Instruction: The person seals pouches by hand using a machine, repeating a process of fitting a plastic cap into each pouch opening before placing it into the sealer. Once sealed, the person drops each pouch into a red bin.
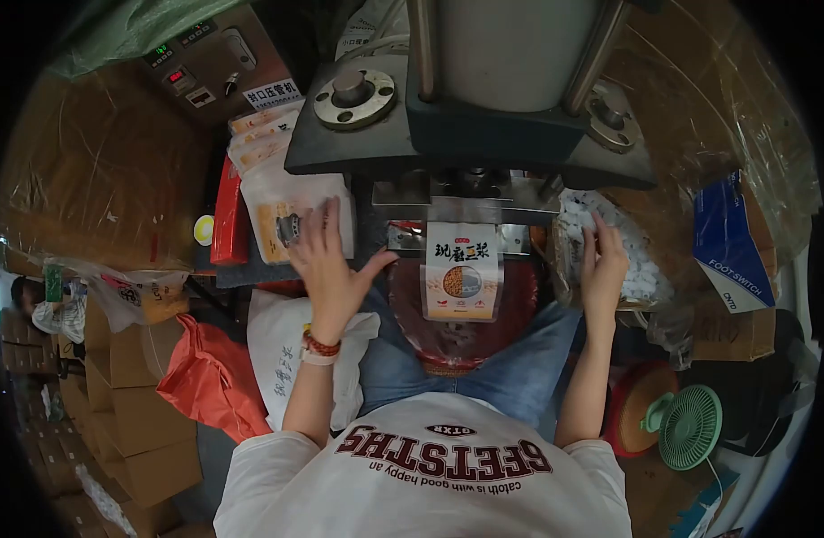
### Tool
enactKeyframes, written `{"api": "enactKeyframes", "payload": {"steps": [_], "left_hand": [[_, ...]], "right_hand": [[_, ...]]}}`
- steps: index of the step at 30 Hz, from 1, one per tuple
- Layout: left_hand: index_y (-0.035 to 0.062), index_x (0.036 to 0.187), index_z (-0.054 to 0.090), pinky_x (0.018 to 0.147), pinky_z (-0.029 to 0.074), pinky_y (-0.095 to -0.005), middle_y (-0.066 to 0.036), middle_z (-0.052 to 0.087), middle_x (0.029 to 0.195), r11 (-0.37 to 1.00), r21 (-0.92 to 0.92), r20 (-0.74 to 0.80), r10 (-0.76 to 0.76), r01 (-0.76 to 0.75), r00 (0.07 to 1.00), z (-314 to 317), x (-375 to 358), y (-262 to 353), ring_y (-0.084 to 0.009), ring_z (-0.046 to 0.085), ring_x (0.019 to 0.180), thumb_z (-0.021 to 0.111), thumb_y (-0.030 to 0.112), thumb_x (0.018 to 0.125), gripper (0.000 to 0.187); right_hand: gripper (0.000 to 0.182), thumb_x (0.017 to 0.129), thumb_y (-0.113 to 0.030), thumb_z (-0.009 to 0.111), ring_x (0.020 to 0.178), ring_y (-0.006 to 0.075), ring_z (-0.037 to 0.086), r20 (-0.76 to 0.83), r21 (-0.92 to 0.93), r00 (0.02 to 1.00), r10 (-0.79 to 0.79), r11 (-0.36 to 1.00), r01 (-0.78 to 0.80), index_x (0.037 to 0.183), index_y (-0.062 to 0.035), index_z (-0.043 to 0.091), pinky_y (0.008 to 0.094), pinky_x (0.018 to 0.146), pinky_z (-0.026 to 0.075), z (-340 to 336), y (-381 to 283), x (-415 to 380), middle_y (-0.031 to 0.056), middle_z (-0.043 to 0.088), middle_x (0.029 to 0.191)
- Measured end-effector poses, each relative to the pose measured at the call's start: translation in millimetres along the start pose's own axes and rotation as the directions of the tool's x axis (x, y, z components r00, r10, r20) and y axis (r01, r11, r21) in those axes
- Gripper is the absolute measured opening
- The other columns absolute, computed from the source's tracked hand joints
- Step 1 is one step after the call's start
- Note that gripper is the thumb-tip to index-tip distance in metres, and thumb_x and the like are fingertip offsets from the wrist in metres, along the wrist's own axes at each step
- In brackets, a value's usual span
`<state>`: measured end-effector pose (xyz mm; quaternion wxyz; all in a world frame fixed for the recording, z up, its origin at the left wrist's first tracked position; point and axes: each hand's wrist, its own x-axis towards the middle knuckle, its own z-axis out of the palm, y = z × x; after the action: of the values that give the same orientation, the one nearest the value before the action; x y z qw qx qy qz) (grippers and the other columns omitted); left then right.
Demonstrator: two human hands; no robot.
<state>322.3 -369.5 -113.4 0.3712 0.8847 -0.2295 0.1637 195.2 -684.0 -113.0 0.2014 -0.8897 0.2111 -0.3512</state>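
Note:
My left hand (325, 276), fingers spread and thumb out, is over a stack of printed pouches (266, 211) and appears to hold nothing. My right hand (606, 269) is at the left edge of a tray of small white plastic pieces (640, 269). Its fingers are bent close together, and what lies between them is too small to make out. Between my hands, a white printed pouch (463, 285) hangs with its top edge at the metal jaws (510, 212) of a press (497, 130). Its lower part is over a dark red round surface (403, 309).
A control box (219, 67) with lit displays stands at the back left. A red box (229, 215) is beside the pouch stack. Right of the tray are a blue-and-white carton (733, 238) and a green fan (690, 426). A white sack (282, 359) lies by my left leg.

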Motion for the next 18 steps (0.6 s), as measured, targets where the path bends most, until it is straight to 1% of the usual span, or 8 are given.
{"api": "enactKeyframes", "payload": {"steps": [1, 3, 5, 6, 8, 11, 15, 18], "left_hand": [[0.0004, 0.123, 0.055, 0.099, 0.039, -0.0397, -0.011, 0.055, 0.129, 0.917, 0.392, 0.020, 0.068, -0.070, 0.998, -9.7, -3.7, -13.4, -0.0281, 0.050, 0.120, 0.071, 0.022, 0.080, 0.050], [0.0024, 0.126, 0.053, 0.102, 0.036, -0.0419, -0.010, 0.050, 0.136, 0.682, 0.720, 0.070, 0.115, -0.130, 0.991, -25.4, -20.0, -41.5, -0.0296, 0.045, 0.127, 0.071, 0.017, 0.078, 0.053], [0.0073, 0.119, 0.060, 0.096, 0.042, -0.0396, -0.008, 0.058, 0.129, 0.780, 0.475, 0.303, 0.290, -0.407, 0.908, -31.7, -31.9, -65.8, -0.0255, 0.053, 0.120, 0.065, 0.002, 0.070, 0.050], [0.0073, 0.119, 0.060, 0.096, 0.042, -0.0396, -0.008, 0.058, 0.129, 0.781, 0.470, 0.309, 0.292, -0.412, 0.905, -33.2, -36.6, -64.0, -0.0255, 0.053, 0.120, 0.065, 0.002, 0.070, 0.050], [0.0108, 0.111, 0.066, 0.088, 0.049, -0.0357, -0.006, 0.066, 0.116, 0.971, 0.111, 0.192, 0.188, -0.211, 0.963, -35.2, -46.8, -56.2, -0.0236, 0.061, 0.109, 0.057, -0.006, 0.061, 0.053], [0.0112, 0.102, 0.070, 0.078, 0.053, -0.0325, -0.004, 0.070, 0.104, 0.970, 0.056, 0.035, 0.236, -0.238, 0.971, -33.2, -47.4, -14.8, -0.0235, 0.066, 0.098, 0.055, -0.008, 0.059, 0.049], [0.0090, 0.101, 0.070, 0.076, 0.053, -0.0319, -0.004, 0.070, 0.103, 0.935, 0.040, 0.052, 0.349, -0.351, 0.936, -32.6, -46.2, 25.6, -0.0238, 0.065, 0.097, 0.057, -0.007, 0.059, 0.047], [0.0072, 0.103, 0.070, 0.074, 0.054, -0.0315, -0.005, 0.070, 0.102, 0.913, -0.109, 0.094, 0.403, -0.393, 0.910, -41.8, -41.6, 38.3, -0.0244, 0.067, 0.092, 0.059, -0.006, 0.062, 0.045]], "right_hand": [[0.025, 0.087, -0.003, 0.058, 0.082, 0.0334, 0.059, 0.004, 0.003, 1.000, 0.003, 1.000, -0.003, 0.111, 0.0012, 0.062, 0.0374, 0.073, 0.049, -6.7, -8.7, -2.9, 0.0170, 0.060, 0.090], [0.022, 0.086, -0.002, 0.061, 0.076, 0.0268, 0.060, 0.074, 0.288, 0.995, 0.063, 0.954, -0.082, 0.108, 0.0011, 0.064, 0.0326, 0.069, 0.049, -23.0, -36.6, -9.7, 0.0144, 0.061, 0.088], [0.022, 0.084, -0.001, 0.064, 0.074, 0.0240, 0.060, 0.087, 0.349, 0.996, -0.025, 0.937, -0.007, 0.106, 0.0015, 0.065, 0.0316, 0.067, 0.049, -31.9, -67.2, -18.9, 0.0138, 0.062, 0.087], [0.021, 0.082, 0.000, 0.067, 0.071, 0.0213, 0.060, 0.103, 0.406, 0.988, -0.114, 0.912, 0.063, 0.103, 0.0018, 0.066, 0.0307, 0.064, 0.050, -34.8, -82.1, -25.0, 0.0131, 0.063, 0.086], [0.022, 0.078, 0.000, 0.071, 0.068, 0.0217, 0.062, 0.062, 0.507, 0.967, -0.246, 0.843, 0.181, 0.099, 0.0026, 0.066, 0.0307, 0.060, 0.050, -35.9, -107.2, -33.7, 0.0131, 0.065, 0.085], [0.022, 0.076, -0.005, 0.074, 0.069, 0.0263, 0.062, 0.033, 0.445, 0.910, -0.413, 0.822, 0.356, 0.094, 0.0022, 0.064, 0.0336, 0.060, 0.050, -25.7, -130.5, -44.0, 0.0113, 0.063, 0.082], [0.021, 0.074, -0.007, 0.075, 0.060, 0.0232, 0.059, 0.062, 0.446, 0.836, -0.545, 0.764, 0.466, 0.091, 0.0013, 0.064, 0.0309, 0.057, 0.049, -6.0, -142.9, -52.3, 0.0098, 0.063, 0.075], [0.021, 0.075, -0.007, 0.074, 0.063, 0.0200, 0.059, 0.106, 0.574, 0.846, -0.522, 0.727, 0.377, 0.091, 0.0013, 0.064, 0.0281, 0.057, 0.047, -27.6, -143.4, -46.5, 0.0090, 0.062, 0.078]]}}
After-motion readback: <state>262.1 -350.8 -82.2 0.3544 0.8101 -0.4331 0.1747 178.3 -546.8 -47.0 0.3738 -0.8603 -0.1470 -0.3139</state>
